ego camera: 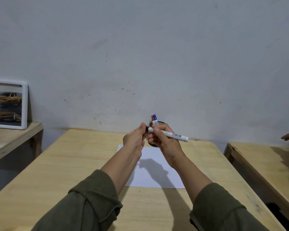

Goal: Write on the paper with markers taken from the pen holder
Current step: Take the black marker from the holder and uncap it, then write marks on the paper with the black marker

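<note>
While both hands hover above the table (73, 164), the right hand (165, 142) grasps a white marker (172, 134) around its barrel, fingers curled tight, the marker lying nearly level with its butt end pointing toward 3 o'clock. At the marker's 9 o'clock end the left hand (135, 139) pinches the black cap (147, 128) between thumb and fingertips; whether the cap is on or just off I cannot tell. Behind the hands, at 12 o'clock, the dark holder (160, 122) stands mostly hidden, with a red marker (152, 119) and a blue marker (155, 118) sticking upright from it. Below the hands, toward 6 o'clock, the paper (157, 174) lies flat on the table, blank, crossed by the hands' shadow. A framed picture (7, 104) leans on the wall at 9 o'clock.
</note>
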A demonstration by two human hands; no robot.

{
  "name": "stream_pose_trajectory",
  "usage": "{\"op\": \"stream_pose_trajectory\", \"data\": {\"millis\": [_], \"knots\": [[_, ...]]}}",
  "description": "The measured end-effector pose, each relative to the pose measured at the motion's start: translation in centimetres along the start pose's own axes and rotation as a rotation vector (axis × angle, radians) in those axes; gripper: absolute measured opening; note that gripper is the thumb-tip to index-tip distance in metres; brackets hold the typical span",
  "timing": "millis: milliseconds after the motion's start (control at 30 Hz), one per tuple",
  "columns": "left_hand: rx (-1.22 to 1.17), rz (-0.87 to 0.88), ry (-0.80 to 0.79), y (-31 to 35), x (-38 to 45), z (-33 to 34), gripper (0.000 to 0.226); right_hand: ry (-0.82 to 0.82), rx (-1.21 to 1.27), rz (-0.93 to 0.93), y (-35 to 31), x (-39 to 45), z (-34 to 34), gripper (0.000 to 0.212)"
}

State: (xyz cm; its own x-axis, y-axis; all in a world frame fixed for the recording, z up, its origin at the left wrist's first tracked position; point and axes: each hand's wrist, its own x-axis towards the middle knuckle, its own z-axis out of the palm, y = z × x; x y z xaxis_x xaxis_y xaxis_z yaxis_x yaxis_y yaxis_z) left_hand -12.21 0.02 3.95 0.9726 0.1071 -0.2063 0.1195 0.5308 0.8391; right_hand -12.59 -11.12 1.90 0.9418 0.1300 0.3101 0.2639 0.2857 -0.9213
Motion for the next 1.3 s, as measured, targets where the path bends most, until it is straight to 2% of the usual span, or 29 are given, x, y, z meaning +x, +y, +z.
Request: {"op": "stream_pose_trajectory", "data": {"millis": [300,433,500,600,733,900,1033,1167,1300], "knots": [[0.034,-0.110,0.088,0.2,2.7,-2.0,0.021,-0.041,-0.175,-0.023,1.6,0.5,0.6,0.005],[0.000,-0.051,0.232,1.0,4.1,-4.3,0.022,-0.047,-0.164,-0.003,2.4,0.5,0.5,0.010],[0.104,0.063,0.326,1.3,4.1,-5.9,0.015,-0.035,-0.061,0.037,2.6,0.5,0.2,0.011],[0.420,0.258,0.393,0.5,4.0,-8.7,0.015,-0.004,0.039,0.112,3.1,0.5,-0.1,0.012],[0.675,0.315,0.419,-1.3,4.9,-12.5,0.011,0.064,0.094,0.205,4.4,0.4,-0.3,0.012],[0.898,0.324,0.296,-2.8,5.7,-14.6,0.018,0.132,0.097,0.258,6.0,0.0,-0.3,0.014],[1.000,0.301,0.270,-3.8,6.1,-15.3,0.018,0.156,0.108,0.269,6.8,-0.1,-0.1,0.015],[1.015,0.310,0.257,-4.1,6.0,-15.5,0.023,0.155,0.112,0.273,7.1,0.0,0.1,0.015],[0.985,0.263,0.199,-3.9,5.6,-15.9,0.044,0.151,0.062,0.304,7.7,-0.4,0.6,0.009]]}}
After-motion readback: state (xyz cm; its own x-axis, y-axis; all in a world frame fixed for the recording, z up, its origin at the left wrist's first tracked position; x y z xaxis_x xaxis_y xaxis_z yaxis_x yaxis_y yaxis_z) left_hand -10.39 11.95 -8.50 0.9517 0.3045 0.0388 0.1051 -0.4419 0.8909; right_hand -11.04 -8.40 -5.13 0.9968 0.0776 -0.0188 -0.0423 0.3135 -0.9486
